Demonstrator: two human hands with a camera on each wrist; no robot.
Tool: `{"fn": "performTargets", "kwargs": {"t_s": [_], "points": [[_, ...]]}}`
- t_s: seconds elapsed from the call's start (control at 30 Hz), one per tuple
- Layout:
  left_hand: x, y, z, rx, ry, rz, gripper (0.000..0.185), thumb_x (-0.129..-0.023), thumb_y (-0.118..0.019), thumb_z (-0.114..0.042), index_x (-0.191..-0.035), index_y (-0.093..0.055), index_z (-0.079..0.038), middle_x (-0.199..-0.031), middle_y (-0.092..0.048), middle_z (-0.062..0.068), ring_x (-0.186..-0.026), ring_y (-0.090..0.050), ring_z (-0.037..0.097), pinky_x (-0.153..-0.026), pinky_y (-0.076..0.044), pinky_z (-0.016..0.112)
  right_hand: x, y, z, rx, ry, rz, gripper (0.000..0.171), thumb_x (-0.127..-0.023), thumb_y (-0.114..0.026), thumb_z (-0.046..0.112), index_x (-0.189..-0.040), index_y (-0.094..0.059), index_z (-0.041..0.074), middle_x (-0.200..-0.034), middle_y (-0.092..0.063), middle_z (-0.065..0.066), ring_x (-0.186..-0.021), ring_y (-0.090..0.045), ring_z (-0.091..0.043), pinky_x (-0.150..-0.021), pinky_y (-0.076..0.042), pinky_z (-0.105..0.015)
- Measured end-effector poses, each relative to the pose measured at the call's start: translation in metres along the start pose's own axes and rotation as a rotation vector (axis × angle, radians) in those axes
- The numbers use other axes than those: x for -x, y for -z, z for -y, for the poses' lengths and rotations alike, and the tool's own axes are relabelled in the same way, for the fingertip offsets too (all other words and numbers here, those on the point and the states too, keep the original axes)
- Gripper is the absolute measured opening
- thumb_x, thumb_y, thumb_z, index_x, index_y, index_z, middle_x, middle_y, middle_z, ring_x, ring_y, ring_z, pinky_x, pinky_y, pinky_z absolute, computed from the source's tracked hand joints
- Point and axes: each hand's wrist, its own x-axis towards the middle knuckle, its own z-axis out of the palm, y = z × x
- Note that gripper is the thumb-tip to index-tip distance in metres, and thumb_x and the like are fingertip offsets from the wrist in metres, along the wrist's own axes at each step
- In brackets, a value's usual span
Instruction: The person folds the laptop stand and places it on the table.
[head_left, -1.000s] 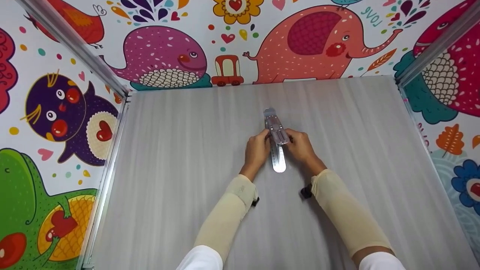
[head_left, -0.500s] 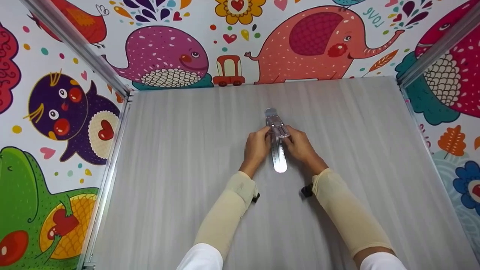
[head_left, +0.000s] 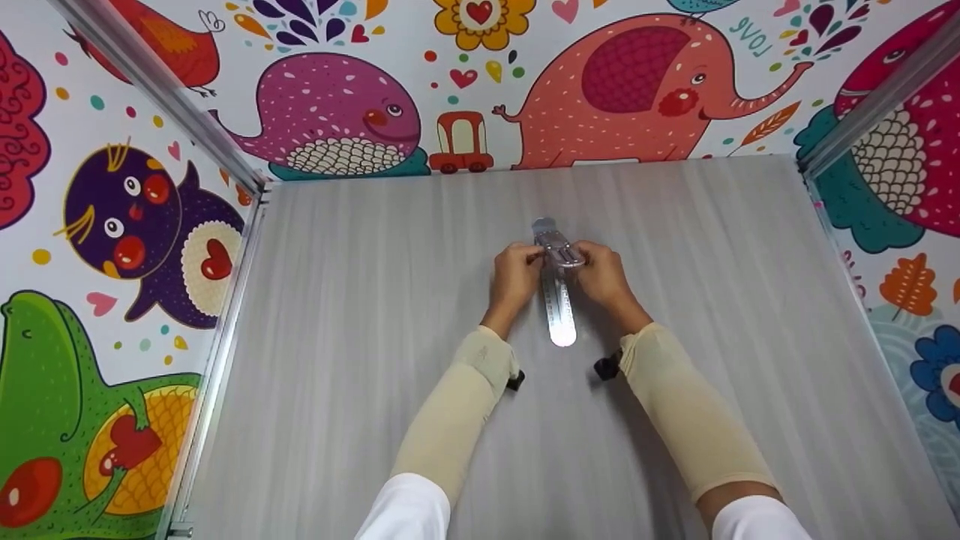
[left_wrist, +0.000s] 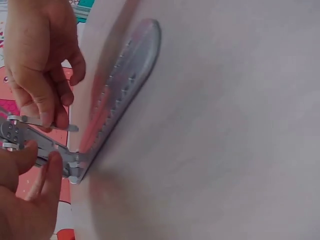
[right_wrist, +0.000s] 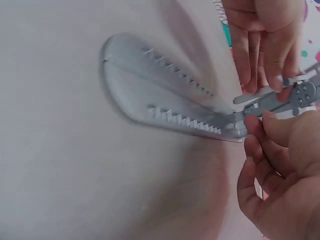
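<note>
In the head view, near the middle of the frame and slightly above it, both hands meet over a metal ruler (head_left: 558, 311) that lies on the grey table (head_left: 360, 315); the ruler runs roughly up and down the frame, its rounded near end gleaming just below the hands and between the two forearms; a metal slider piece (head_left: 559, 249) with small rivets sits across its upper part, and a short rounded tip shows just above the fingers.

The left hand (head_left: 516, 271) is to the left of the ruler, its fingers curled and pinching the left side of the slider piece; the right hand (head_left: 600, 274) is to the right, fingers curled likewise and gripping the slider's right side; neither hand is loose or flat.

In the left wrist view the ruler (left_wrist: 125, 85) slants from the upper middle down to the lower left, its scale marks visible along the edges; the left hand (left_wrist: 25, 200) fills the lower left corner, thumb and a finger nipping the riveted slider (left_wrist: 30, 140); the right hand (left_wrist: 40, 55) is at the upper left, fingertips on a thin arm of that piece.

In the right wrist view the ruler (right_wrist: 165, 95) lies across the middle, with the right hand (right_wrist: 280, 175) at the lower right and the left hand (right_wrist: 265, 40) at the upper right, both on the slider (right_wrist: 295, 95).

Cartoon animal walls (head_left: 622, 82) stand round the table on three sides; beige sleeves (head_left: 457, 420) cover both forearms.
</note>
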Motion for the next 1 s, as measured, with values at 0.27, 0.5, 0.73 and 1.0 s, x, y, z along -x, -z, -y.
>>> {"fn": "performTargets", "kwargs": {"t_s": [0.27,0.5,0.73,1.0], "points": [[0.002,0.000,-0.007,0.250,0.276,0.065,0.020,-0.094,-0.067,-0.012,-0.110,-0.079,-0.009,-0.108,-0.077,0.004,-0.097,-0.070,0.014,-0.087,-0.056,0.029,-0.004,0.006,0.002,-0.664,-0.466,0.121,0.031,-0.102,-0.054,0.013,-0.124,-0.064,-0.007,-0.085,-0.075,0.005,-0.077,-0.070,-0.008,-0.068,-0.057,-0.025],[0.002,0.002,-0.009,0.611,0.399,0.138,0.025,-0.095,-0.064,-0.008,-0.113,-0.074,0.007,-0.103,-0.074,0.008,-0.088,-0.066,0.011,-0.082,-0.058,0.025,-0.003,0.003,0.002,-0.732,-0.532,0.108,0.036,-0.094,-0.073,0.011,-0.123,-0.064,-0.008,-0.085,-0.076,0.002,-0.078,-0.072,-0.010,-0.069,-0.059,-0.026],[0.009,0.001,-0.008,0.362,0.342,0.149,0.027,-0.093,-0.069,-0.008,-0.118,-0.075,-0.001,-0.115,-0.075,0.008,-0.101,-0.066,0.015,-0.097,-0.053,0.035,0.005,0.000,0.004,-0.527,-0.512,0.094,0.040,-0.092,-0.076,0.014,-0.126,-0.069,-0.004,-0.090,-0.075,0.001,-0.073,-0.069,-0.008,-0.066,-0.058,-0.025],[0.021,0.001,-0.001,0.185,0.117,0.215,0.037,-0.087,-0.073,-0.004,-0.123,-0.072,0.000,-0.121,-0.073,0.015,-0.106,-0.073,0.018,-0.089,-0.058,0.028,0.026,-0.006,0.002,-0.096,-0.236,0.055,0.033,-0.093,-0.073,0.018,-0.121,-0.074,0.001,-0.107,-0.077,-0.016,-0.083,-0.071,-0.017,-0.070,-0.058,-0.028]]}}
